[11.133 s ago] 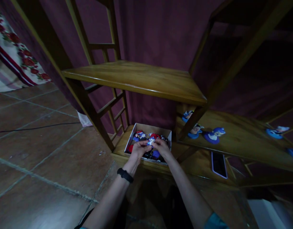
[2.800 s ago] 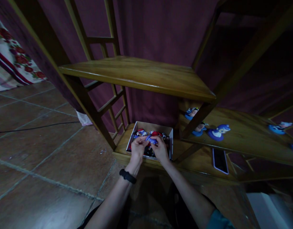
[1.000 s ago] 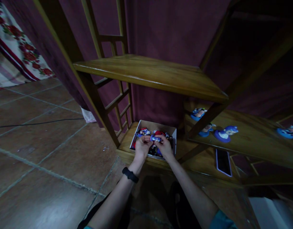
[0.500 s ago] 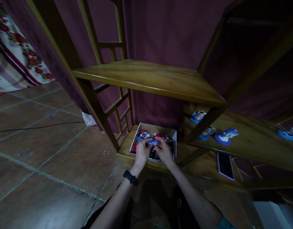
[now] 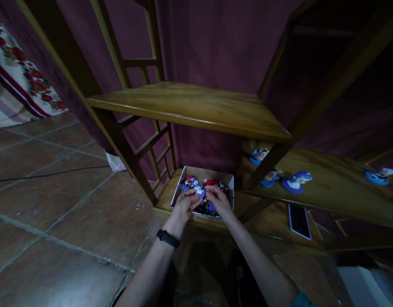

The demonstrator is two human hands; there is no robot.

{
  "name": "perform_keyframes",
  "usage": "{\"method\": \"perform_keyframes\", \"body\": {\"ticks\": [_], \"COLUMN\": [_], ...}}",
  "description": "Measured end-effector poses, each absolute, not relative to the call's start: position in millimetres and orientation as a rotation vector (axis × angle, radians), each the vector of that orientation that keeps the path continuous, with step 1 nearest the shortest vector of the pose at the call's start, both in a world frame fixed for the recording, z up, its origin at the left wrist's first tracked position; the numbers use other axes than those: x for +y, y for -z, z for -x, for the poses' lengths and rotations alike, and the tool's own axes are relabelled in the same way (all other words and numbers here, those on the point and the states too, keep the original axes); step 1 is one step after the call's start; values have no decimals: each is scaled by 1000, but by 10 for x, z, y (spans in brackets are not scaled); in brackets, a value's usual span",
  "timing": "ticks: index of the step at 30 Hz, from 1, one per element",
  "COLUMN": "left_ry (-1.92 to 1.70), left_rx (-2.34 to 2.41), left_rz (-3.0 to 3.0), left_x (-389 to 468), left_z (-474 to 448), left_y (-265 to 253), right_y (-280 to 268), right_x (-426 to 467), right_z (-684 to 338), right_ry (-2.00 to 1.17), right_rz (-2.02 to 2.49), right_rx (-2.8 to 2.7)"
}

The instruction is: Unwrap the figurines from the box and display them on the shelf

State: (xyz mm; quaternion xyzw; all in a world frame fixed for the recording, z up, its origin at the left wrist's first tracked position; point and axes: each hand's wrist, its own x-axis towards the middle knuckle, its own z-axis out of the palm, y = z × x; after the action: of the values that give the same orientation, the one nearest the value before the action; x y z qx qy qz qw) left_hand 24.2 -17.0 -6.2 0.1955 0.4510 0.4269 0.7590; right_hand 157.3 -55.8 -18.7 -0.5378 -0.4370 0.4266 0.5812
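Observation:
A small purple-and-white figurine (image 5: 200, 191) is pinched in my left hand (image 5: 185, 204), over an open cardboard box (image 5: 231, 192). My right hand (image 5: 219, 201) is close by at the figurine's right edge, its fingers loosely bent and apart; whether the fingertips touch the figurine I cannot tell. Beneath both hands the box holds several colourful figurines in red, blue, black and purple, partly covered by my fingers. A black band (image 5: 168, 238) circles my left wrist.
The box stands on the low board of a wooden shelf unit (image 5: 190, 104). To the right are a purple figurine (image 5: 297, 182), several blue-based figurines (image 5: 259, 156) and a phone (image 5: 299, 221). A dark cable (image 5: 55, 174) crosses the tiled floor at left.
My left hand has turned the figurine from edge-on to face up and shifted it slightly left. My right fingers have loosened from their grip on it. The view has shifted slightly.

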Motion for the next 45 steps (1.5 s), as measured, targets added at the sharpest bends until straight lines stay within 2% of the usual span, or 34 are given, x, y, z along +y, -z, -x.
{"method": "perform_keyframes", "body": {"ticks": [37,45], "left_ry": [-858,-898], "left_rx": [956,1030], "left_rz": [-587,-651], "left_x": [-245,-282], "left_z": [-348,-389], "left_y": [70,16], "right_y": [248,244], "right_x": [-551,-560], "right_z": [-1623,-1617], "right_ry": [-953,-1066], "right_rz": [1339,1336], "right_rx": [-1061,-949]}}
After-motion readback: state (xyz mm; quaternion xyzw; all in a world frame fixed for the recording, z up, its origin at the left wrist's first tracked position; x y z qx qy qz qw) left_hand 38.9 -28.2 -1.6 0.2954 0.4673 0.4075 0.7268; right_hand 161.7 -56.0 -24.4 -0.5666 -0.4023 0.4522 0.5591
